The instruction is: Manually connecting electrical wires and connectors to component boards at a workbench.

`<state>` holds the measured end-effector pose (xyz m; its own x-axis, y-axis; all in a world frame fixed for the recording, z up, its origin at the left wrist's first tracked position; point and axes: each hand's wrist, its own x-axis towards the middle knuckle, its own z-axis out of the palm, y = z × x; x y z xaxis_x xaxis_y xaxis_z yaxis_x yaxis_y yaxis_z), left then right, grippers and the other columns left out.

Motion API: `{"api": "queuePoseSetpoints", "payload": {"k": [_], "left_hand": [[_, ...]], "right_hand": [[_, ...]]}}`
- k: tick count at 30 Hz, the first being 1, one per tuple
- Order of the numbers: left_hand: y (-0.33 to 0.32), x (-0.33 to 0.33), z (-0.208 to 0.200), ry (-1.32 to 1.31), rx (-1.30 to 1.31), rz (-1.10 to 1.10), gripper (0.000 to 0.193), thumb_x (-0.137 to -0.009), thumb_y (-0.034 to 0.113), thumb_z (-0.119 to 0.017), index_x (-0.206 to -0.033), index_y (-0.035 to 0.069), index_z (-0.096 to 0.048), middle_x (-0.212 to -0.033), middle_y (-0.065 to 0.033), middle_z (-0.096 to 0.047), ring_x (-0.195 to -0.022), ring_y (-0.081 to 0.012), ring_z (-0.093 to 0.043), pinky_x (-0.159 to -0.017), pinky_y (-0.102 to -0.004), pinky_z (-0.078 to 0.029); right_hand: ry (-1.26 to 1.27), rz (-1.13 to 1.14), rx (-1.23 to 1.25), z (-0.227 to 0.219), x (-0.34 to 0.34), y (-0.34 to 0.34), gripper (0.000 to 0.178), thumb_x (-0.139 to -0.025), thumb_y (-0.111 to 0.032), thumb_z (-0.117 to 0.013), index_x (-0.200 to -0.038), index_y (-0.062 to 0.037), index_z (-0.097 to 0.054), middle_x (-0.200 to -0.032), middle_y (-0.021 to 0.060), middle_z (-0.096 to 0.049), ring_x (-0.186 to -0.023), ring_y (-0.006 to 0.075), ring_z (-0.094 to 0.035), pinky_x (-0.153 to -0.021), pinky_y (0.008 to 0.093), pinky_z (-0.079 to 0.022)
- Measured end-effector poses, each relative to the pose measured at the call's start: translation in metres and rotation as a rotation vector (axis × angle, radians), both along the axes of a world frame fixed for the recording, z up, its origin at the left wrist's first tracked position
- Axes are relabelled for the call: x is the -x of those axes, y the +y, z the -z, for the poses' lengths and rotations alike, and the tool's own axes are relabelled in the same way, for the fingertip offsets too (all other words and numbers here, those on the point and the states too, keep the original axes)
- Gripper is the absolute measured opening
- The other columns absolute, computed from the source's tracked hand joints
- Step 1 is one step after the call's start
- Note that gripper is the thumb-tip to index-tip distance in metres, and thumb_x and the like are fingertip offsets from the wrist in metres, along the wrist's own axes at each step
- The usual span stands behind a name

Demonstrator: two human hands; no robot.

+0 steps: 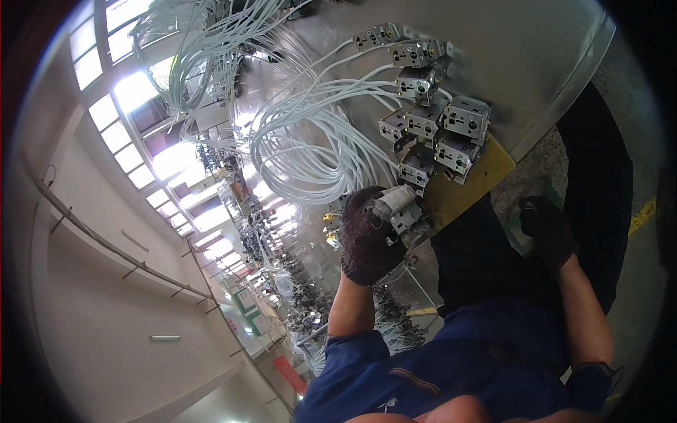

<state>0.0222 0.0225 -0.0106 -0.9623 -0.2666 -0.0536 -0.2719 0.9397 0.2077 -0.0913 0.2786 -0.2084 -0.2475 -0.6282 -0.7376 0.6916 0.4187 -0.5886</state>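
My left hand (369, 236), in a dark knitted glove with white tape round a finger, is closed on a small silvery metal housing (407, 217) at the near edge of the table. Just beyond it, several similar metal housings (465, 118) with holes and slots stand grouped together. White cables (331, 151) run from them and loop to the left. My right hand (546, 229), also in a dark glove, is low over my lap, its fingers curled. Whatever it may hold is hidden. Beside it is a greenish flat piece (518, 225).
The metal table (522, 42) has a raised edge at the right. A yellowish board (479, 180) lies under the nearest housings. More bundled white cables (204, 56) spread at the far left. Dark parts in heaps (296, 289) line the left side, with windows (134, 88) behind.
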Motion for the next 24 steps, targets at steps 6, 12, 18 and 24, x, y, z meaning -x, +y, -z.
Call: {"api": "queuePoseSetpoints", "payload": {"k": [6, 12, 18, 24], "left_hand": [[0.0007, 0.0013, -0.0007, -0.009, -0.038, 0.005, 0.058, -0.064, 0.020, -0.092, -0.118, 0.016, -0.070, -0.108, -0.0073, -0.071, -0.097, -0.0320, -0.066, -0.085, -0.0432, -0.053], [0.0020, 0.0031, -0.0027, -0.036, 0.017, -0.037, 0.060, -0.063, 0.021, -0.092, -0.118, 0.014, -0.068, -0.109, -0.0086, -0.069, -0.098, -0.0335, -0.065, -0.084, -0.0436, -0.053], [0.0068, 0.0053, -0.0034, -0.057, 0.030, -0.083, 0.060, -0.064, 0.023, -0.091, -0.119, 0.012, -0.068, -0.109, -0.0096, -0.068, -0.101, -0.0342, -0.063, -0.086, -0.0450, -0.052], [0.0017, 0.0092, -0.0046, -0.065, 0.065, 0.011, 0.057, -0.069, 0.025, -0.090, -0.118, 0.011, -0.065, -0.105, -0.0107, -0.068, -0.097, -0.0339, -0.065, -0.083, -0.0445, -0.052]], "right_hand": [[0.059, -0.048, -0.021, -0.0031, 0.0018, -0.0031, 0.035, -0.098, -0.027, -0.058, -0.124, -0.0049, -0.065, -0.089, 0.0021, -0.061, -0.083, 0.0111, -0.059, -0.076, 0.0273, -0.049], [0.039, -0.066, -0.048, -0.0038, 0.0063, -0.0023, 0.035, -0.097, -0.026, -0.058, -0.124, -0.0046, -0.066, -0.091, 0.0034, -0.063, -0.083, 0.0110, -0.059, -0.075, 0.0272, -0.049], [0.010, -0.043, 0.003, -0.0003, 0.0065, -0.0006, 0.035, -0.096, -0.023, -0.059, -0.125, -0.0051, -0.066, -0.098, 0.0044, -0.065, -0.084, 0.0120, -0.061, -0.075, 0.0274, -0.051], [-0.045, 0.028, 0.011, 0.0008, -0.0019, 0.0036, 0.040, -0.097, -0.024, -0.059, -0.132, -0.0043, -0.060, -0.102, 0.0045, -0.066, -0.084, 0.0133, -0.063, -0.075, 0.0288, -0.051]]}}
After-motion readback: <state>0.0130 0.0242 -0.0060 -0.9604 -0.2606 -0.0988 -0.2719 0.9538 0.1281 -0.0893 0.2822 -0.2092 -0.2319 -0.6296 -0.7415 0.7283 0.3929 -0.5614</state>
